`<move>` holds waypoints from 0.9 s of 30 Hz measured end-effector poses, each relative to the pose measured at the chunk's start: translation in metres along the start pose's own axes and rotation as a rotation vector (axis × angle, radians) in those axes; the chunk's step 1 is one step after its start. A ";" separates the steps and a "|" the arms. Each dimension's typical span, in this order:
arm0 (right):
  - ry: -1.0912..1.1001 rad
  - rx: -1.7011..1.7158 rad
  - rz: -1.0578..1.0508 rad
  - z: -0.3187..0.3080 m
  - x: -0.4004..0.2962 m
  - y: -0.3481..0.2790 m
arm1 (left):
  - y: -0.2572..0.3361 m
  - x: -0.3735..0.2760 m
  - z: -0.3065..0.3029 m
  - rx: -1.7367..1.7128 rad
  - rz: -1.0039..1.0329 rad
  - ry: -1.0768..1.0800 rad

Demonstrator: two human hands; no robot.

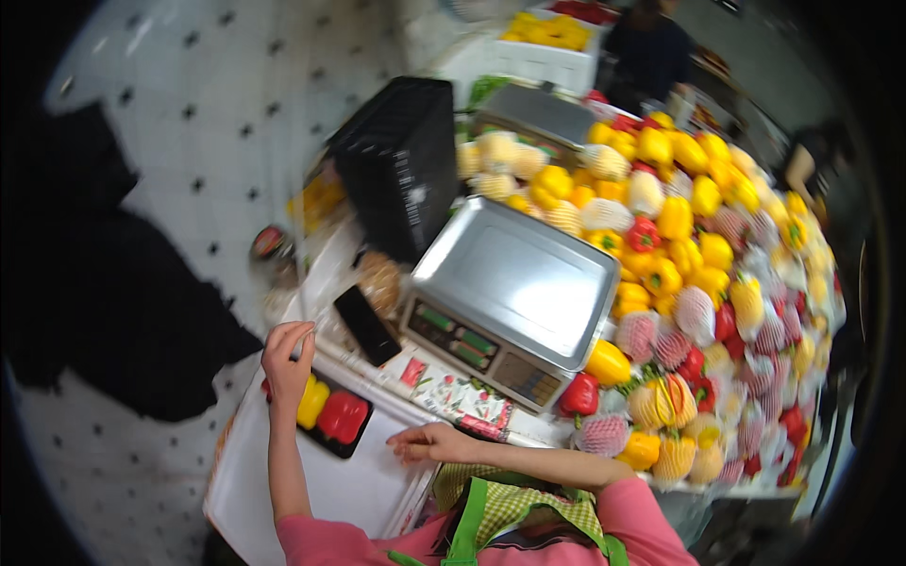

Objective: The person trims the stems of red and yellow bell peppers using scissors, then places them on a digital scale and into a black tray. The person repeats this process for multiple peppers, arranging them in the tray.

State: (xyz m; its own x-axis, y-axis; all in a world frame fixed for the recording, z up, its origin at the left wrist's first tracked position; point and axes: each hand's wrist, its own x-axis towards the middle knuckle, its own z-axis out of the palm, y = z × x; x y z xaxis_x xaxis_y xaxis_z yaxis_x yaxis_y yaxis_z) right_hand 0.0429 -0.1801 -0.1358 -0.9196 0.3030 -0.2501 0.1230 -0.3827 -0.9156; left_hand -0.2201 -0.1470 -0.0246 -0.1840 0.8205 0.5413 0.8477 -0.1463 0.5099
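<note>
My left hand is raised near the left end of a black tray, its fingers bent toward the thumb; whether something thin is between them cannot be told. In the tray lie a yellow bell pepper and a red bell pepper, with a bit of red beside my left wrist. My right hand hovers right of the tray, fingers loosely spread and holding nothing. The tray rests in a white shallow container.
Ahead stands a scale with a metal pan, beside a black smartphone and a black crate. Yellow and red peppers, many in foam nets, are heaped at right. Behind them are another scale and a person in dark clothes.
</note>
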 end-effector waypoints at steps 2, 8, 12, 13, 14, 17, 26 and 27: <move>0.072 -0.127 -0.068 -0.009 -0.026 -0.015 | 0.041 0.043 0.024 -0.045 0.261 0.024; 0.518 -0.522 -0.402 -0.053 -0.103 -0.026 | 0.114 0.182 0.103 0.097 0.576 0.141; 0.916 -0.777 -0.409 -0.072 -0.196 -0.003 | 0.097 0.258 0.150 0.440 0.426 0.018; 0.973 -0.818 -0.242 -0.071 -0.224 -0.001 | 0.076 0.275 0.160 0.502 0.409 0.012; 1.075 -0.831 -0.231 -0.071 -0.248 0.005 | 0.067 0.285 0.157 0.531 0.386 0.015; 1.428 -0.992 -0.205 -0.081 -0.319 0.042 | 0.051 0.302 0.162 0.519 0.353 -0.011; 1.869 -0.974 -0.088 -0.143 -0.419 0.008 | 0.080 0.300 0.157 0.584 0.317 -0.075; 1.877 -1.073 -0.109 -0.157 -0.423 -0.005 | 0.083 0.300 0.159 0.594 0.308 -0.064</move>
State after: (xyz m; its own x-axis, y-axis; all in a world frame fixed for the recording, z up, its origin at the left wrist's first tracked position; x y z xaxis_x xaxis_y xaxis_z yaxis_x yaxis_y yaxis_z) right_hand 0.4898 -0.1691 -0.0750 0.3279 0.8123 0.4823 0.8320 -0.0065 -0.5547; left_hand -0.1259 0.1748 0.0736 0.1239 0.8236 0.5534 0.9900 -0.0644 -0.1258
